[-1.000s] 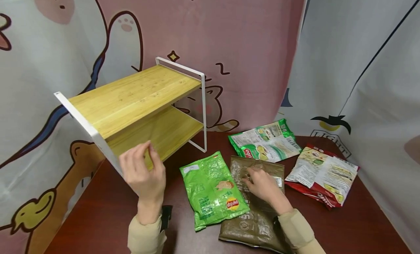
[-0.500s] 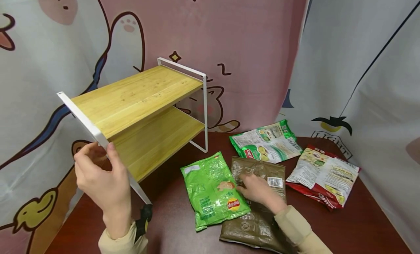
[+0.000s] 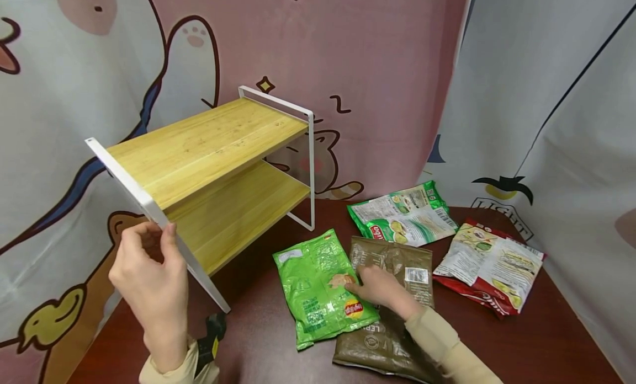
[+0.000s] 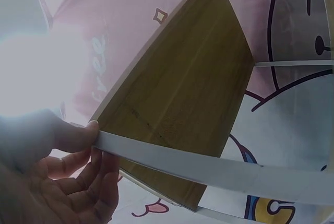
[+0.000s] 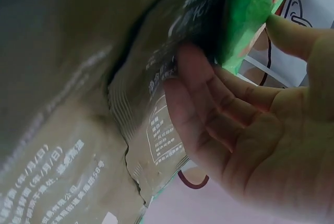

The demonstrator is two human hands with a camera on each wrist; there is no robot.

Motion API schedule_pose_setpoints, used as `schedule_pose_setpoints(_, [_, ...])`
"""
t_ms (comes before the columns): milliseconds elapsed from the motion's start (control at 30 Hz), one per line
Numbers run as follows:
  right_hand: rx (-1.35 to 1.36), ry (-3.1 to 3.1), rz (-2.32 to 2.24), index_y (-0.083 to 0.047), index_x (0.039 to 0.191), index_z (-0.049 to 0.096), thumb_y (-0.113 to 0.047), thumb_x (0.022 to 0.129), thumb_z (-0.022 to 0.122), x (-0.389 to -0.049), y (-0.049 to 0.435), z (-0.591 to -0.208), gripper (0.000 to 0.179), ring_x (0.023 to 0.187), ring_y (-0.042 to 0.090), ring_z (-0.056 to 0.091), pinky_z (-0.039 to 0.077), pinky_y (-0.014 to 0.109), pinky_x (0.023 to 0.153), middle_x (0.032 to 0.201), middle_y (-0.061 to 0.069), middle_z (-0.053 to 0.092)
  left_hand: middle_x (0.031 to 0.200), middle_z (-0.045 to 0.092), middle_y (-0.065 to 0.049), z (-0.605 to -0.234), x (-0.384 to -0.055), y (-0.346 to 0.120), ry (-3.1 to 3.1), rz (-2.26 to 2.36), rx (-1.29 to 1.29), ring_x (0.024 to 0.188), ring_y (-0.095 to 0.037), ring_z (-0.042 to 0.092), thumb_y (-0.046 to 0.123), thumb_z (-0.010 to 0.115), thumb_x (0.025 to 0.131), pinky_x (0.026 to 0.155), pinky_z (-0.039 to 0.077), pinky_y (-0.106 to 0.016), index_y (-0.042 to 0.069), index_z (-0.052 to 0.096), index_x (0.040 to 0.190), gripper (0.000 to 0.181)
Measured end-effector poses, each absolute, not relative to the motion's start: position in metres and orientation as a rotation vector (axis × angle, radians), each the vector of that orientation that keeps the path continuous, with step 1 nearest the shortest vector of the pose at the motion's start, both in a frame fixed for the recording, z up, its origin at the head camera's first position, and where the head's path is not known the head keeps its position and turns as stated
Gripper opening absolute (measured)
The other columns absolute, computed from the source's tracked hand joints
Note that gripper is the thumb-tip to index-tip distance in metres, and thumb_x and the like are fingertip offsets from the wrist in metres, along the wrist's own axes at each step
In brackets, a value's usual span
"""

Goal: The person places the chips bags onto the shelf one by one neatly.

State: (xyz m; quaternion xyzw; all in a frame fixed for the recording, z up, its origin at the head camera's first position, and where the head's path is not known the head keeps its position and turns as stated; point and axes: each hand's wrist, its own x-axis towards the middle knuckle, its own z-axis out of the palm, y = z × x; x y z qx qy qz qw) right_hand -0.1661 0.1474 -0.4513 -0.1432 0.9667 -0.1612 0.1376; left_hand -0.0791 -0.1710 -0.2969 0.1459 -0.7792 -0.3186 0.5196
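A two-tier wooden shelf (image 3: 213, 147) with white metal side frames stands at the left. My left hand (image 3: 151, 287) pinches its near white frame (image 4: 162, 158) between thumb and fingers, as the left wrist view shows. A green chip bag (image 3: 310, 296) lies partly over a large brown bag (image 3: 392, 342). At the green bag's right edge is my right hand (image 3: 380, 287). In the right wrist view its thumb lies on the green bag (image 5: 255, 10), and its curled fingers (image 5: 195, 70) reach in at that edge, over the brown bag.
Behind the brown bag lies a green-and-white snack bag (image 3: 402, 216). A red-and-white snack bag (image 3: 489, 265) is at the right. All rest on the dark red table (image 3: 268, 340). Printed cloth (image 3: 377, 91) hangs along the back and sides.
My left hand moved left from in front of the shelf onto its near white frame. The right hand slid left from the brown bag's middle to the green bag's edge.
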Motion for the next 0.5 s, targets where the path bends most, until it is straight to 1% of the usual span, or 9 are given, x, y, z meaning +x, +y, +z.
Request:
schedule_pose_setpoints(33, [-0.407, 2.792, -0.464, -0.001, 0.105, 0.064, -0.041, 0.088, 0.064, -0.1664, 0.1470, -0.4520, 0.043, 0.064, 0.019, 0.058, 0.044, 0.038, 0.060, 0.072, 0.008, 0.061, 0.083, 0.063, -0.029, -0.2970, -0.0792, -0.1707, -1.868, -0.757, 0.351, 0.070, 0.011, 0.042, 0.016, 0.064, 0.089, 0.065, 0.033, -0.017, -0.012, 0.058, 0.093, 0.029])
schedule_pose_setpoints(100, [-0.398, 2.786, -0.463, -0.003, 0.094, 0.063, -0.040, 0.087, 0.065, -0.1670, 0.1460, -0.4531, 0.038, 0.059, 0.018, 0.053, 0.040, 0.034, 0.057, 0.066, 0.005, 0.055, 0.082, 0.063, -0.028, -0.2974, -0.0794, -0.1701, -1.853, -0.758, 0.356, 0.067, -0.006, 0.051, 0.015, 0.065, 0.089, 0.066, 0.033, -0.017, -0.012, 0.058, 0.093, 0.028])
schedule_pose_setpoints(200, [-0.396, 2.789, -0.498, -0.008, 0.078, 0.057, -0.035, 0.087, 0.067, -0.1676, 0.1453, -0.4535, 0.030, 0.055, 0.016, 0.048, 0.037, 0.031, 0.053, 0.062, 0.003, 0.050, 0.082, 0.064, -0.027, -0.2982, -0.0801, -0.1697, -1.837, -0.757, 0.355, 0.068, -0.030, 0.057, 0.014, 0.065, 0.089, 0.067, 0.032, -0.015, -0.011, 0.058, 0.093, 0.027])
schedule_pose_setpoints(233, [-0.402, 2.790, -0.516, -0.009, 0.074, 0.054, -0.032, 0.087, 0.067, -0.1678, 0.1453, -0.4537, 0.029, 0.054, 0.015, 0.047, 0.036, 0.030, 0.052, 0.062, 0.003, 0.050, 0.082, 0.064, -0.027, -0.2985, -0.0802, -0.1697, -1.833, -0.760, 0.352, 0.070, -0.034, 0.058, 0.014, 0.065, 0.089, 0.067, 0.032, -0.015, -0.011, 0.058, 0.093, 0.027])
schedule_pose_setpoints(300, [-0.412, 2.783, -0.561, -0.010, 0.071, 0.052, -0.027, 0.087, 0.067, -0.1681, 0.1457, -0.4539, 0.028, 0.054, 0.015, 0.046, 0.036, 0.029, 0.051, 0.061, 0.003, 0.050, 0.082, 0.065, -0.026, -0.2991, -0.0807, -0.1697, -1.827, -0.763, 0.351, 0.070, -0.034, 0.058, 0.014, 0.065, 0.089, 0.067, 0.032, -0.014, -0.011, 0.058, 0.093, 0.027])
schedule_pose_setpoints(333, [-0.412, 2.775, -0.585, -0.009, 0.072, 0.052, -0.025, 0.087, 0.067, -0.1682, 0.1457, -0.4536, 0.027, 0.055, 0.015, 0.046, 0.037, 0.029, 0.052, 0.062, 0.003, 0.050, 0.082, 0.065, -0.026, -0.2994, -0.0809, -0.1698, -1.827, -0.764, 0.351, 0.070, -0.033, 0.057, 0.014, 0.065, 0.089, 0.067, 0.032, -0.014, -0.011, 0.058, 0.093, 0.027])
schedule_pose_setpoints(433, [-0.427, 2.770, -0.632, -0.006, 0.080, 0.054, -0.021, 0.088, 0.066, -0.1683, 0.1470, -0.4534, 0.021, 0.060, 0.017, 0.050, 0.041, 0.031, 0.055, 0.066, 0.006, 0.053, 0.082, 0.064, -0.026, -0.3002, -0.0816, -0.1699, -1.826, -0.768, 0.353, 0.069, -0.031, 0.056, 0.015, 0.065, 0.089, 0.066, 0.032, -0.014, -0.012, 0.058, 0.093, 0.028])
schedule_pose_setpoints(500, [-0.422, 2.772, -0.650, -0.003, 0.085, 0.054, -0.019, 0.088, 0.066, -0.1682, 0.1479, -0.4529, 0.020, 0.065, 0.020, 0.055, 0.046, 0.035, 0.059, 0.070, 0.009, 0.055, 0.082, 0.064, -0.026, -0.3009, -0.0821, -0.1698, -1.824, -0.775, 0.353, 0.069, -0.030, 0.055, 0.016, 0.065, 0.089, 0.066, 0.033, -0.016, -0.012, 0.058, 0.093, 0.028])
